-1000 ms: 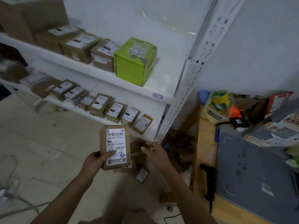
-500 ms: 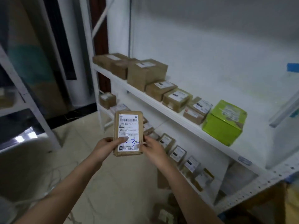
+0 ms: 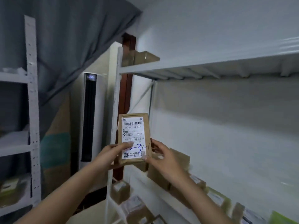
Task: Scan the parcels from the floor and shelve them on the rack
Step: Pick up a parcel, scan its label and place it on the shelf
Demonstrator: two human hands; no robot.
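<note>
I hold a small brown parcel (image 3: 146,126) upright in front of the white rack (image 3: 202,66), label facing me, with blue handwriting on the white label. My left hand (image 3: 111,153) grips its lower left edge, thumb on the label. My right hand (image 3: 161,153) grips its lower right edge. The parcel is level with the rack's left upright post (image 3: 115,110), above a shelf of brown boxes (image 3: 161,177).
A brown box (image 3: 140,58) sits on the upper shelf. Lower shelves carry several labelled boxes (image 3: 120,192) and a green box (image 3: 281,218). A tall white tower fan (image 3: 90,117) stands left of the rack. A second rack (image 3: 32,102) is at far left, with a grey curtain (image 3: 68,38) behind.
The view has swung up and left, from the lower shelves to the rack's upper levels. The parcel has risen with both hands, and the right hand has come onto it.
</note>
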